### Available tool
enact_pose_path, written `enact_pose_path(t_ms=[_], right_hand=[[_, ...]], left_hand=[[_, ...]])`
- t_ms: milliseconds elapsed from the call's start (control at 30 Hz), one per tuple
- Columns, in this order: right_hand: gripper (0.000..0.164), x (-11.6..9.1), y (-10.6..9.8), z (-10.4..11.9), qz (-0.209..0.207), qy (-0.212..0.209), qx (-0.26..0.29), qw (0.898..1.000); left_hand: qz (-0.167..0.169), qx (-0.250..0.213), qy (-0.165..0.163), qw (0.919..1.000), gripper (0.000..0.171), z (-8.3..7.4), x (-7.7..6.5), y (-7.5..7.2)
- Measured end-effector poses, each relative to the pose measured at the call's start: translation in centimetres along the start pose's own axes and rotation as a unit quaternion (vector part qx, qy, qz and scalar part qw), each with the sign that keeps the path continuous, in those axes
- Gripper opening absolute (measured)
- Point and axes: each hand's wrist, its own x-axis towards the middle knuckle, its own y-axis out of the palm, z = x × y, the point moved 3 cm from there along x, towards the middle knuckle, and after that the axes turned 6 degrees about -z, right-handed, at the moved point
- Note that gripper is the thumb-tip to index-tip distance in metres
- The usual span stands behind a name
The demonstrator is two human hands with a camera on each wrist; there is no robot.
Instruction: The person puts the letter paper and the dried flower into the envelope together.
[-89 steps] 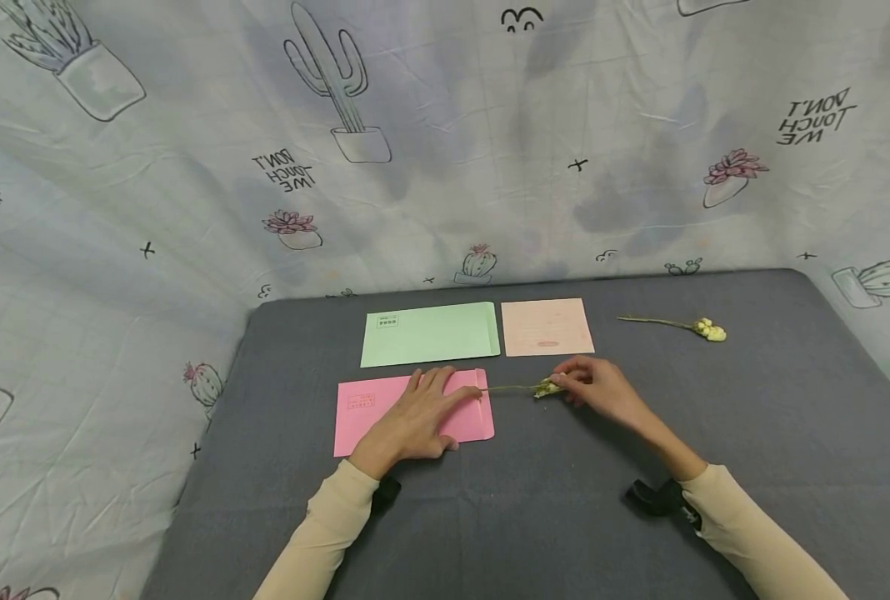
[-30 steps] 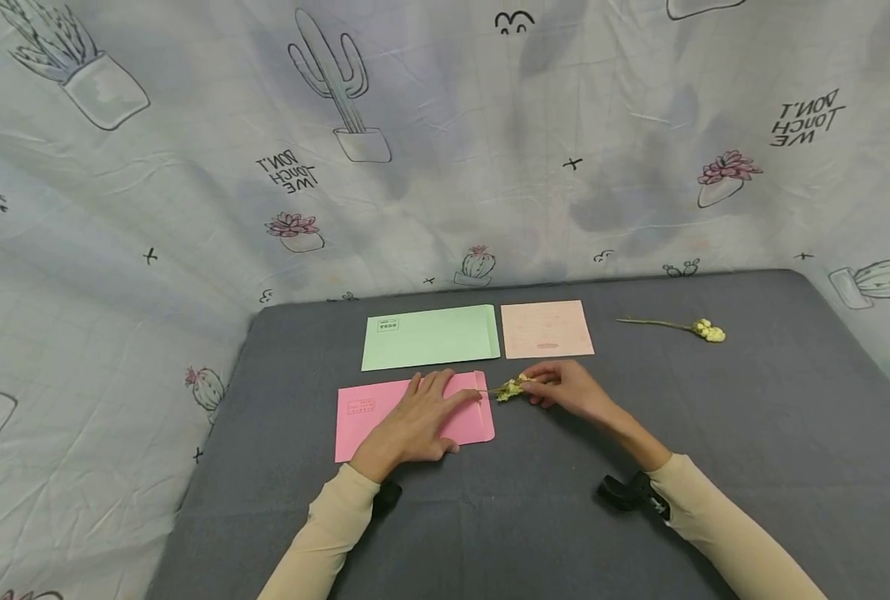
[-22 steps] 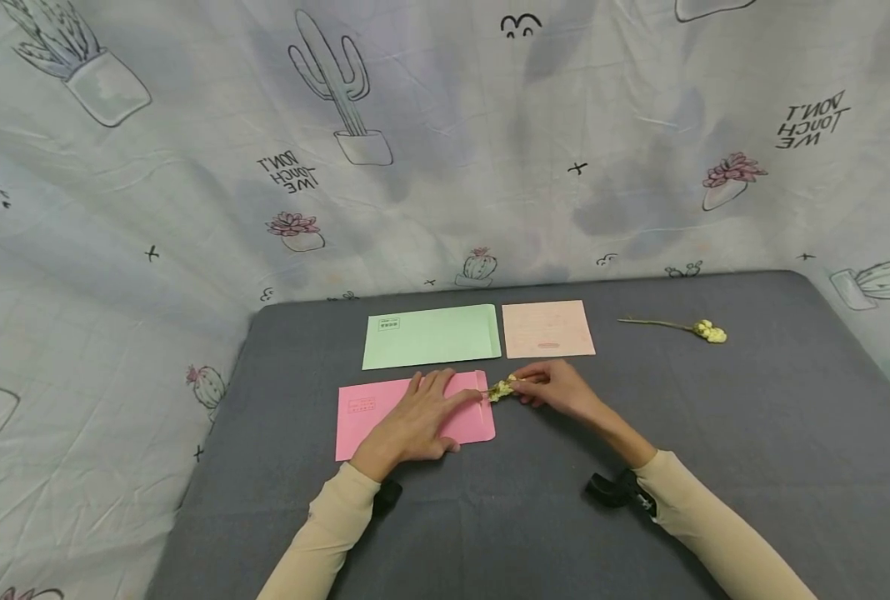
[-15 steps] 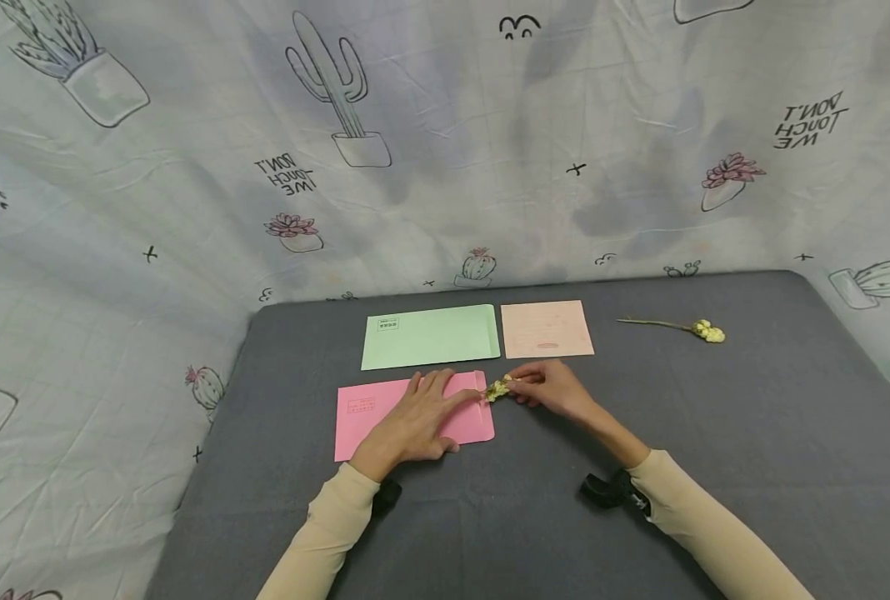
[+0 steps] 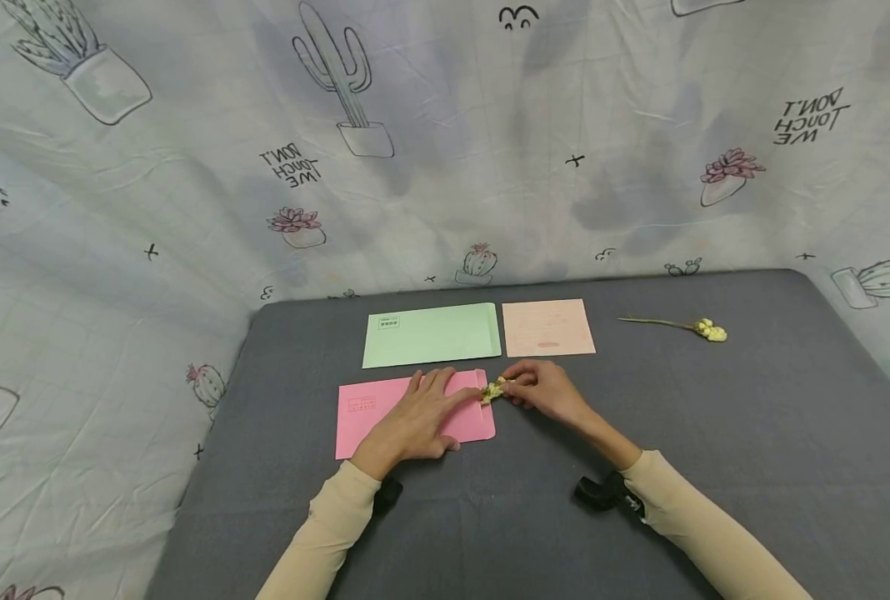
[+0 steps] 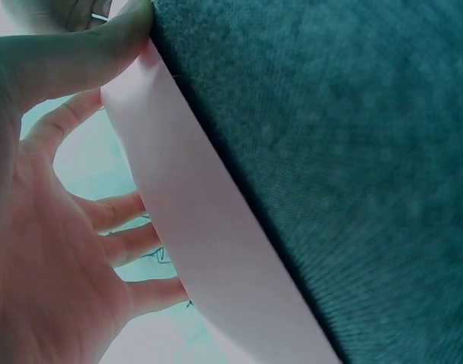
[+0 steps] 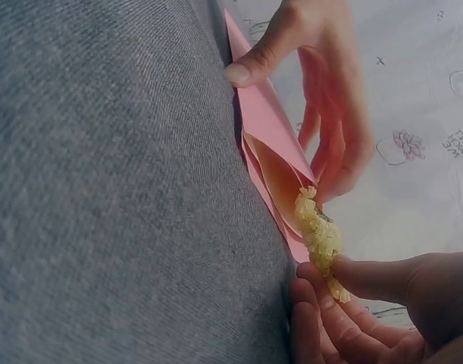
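Observation:
A pink envelope (image 5: 358,425) lies on the grey table, its flap end toward the right. My left hand (image 5: 415,425) rests on it with spread fingers, the index fingertip by the mouth. In the left wrist view, the thumb (image 6: 79,64) is at the envelope's near edge. My right hand (image 5: 546,392) pinches a dried yellow flower (image 7: 320,231) by its head, between thumb and fingers. The blossom is right at the envelope's mouth, which gapes in the right wrist view and shows an orange-tan inside. The stem is hidden within the envelope.
A green envelope (image 5: 430,337) lies behind the pink one, with a peach card-like paper (image 5: 548,327) to its right. Another yellow flower (image 5: 710,331) with a long stem lies at the back right. A cactus-printed cloth (image 5: 430,200) hangs behind the grey table (image 5: 550,533).
My right hand has moved left with the flower, its stem sliding into the pink envelope until the blossom reached the mouth. The left hand has stayed in place.

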Motion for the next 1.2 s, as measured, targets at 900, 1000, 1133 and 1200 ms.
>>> enact_pose_path(t_ms=[900,1000,1133,1200], right_hand=[[0.015,-0.4,0.9,0.2,-0.027,-0.02,-0.023,0.999],[0.016,-0.4,1.1,0.3,-0.034,-0.024,-0.034,0.999],[0.015,-0.3,1.3,0.4,-0.038,-0.026,-0.039,0.998],[0.015,-0.3,1.5,0.4,-0.038,-0.031,-0.041,0.998]], left_hand=[[0.002,0.008,-0.006,1.0,0.078,-0.2,0.2,0.4],[0.002,0.01,-0.006,0.9999,0.078,-0.3,0.2,0.4],[0.003,0.013,-0.006,0.9999,0.077,-0.3,0.2,0.4],[0.002,0.013,-0.006,0.9999,0.077,-0.3,0.2,0.4]])
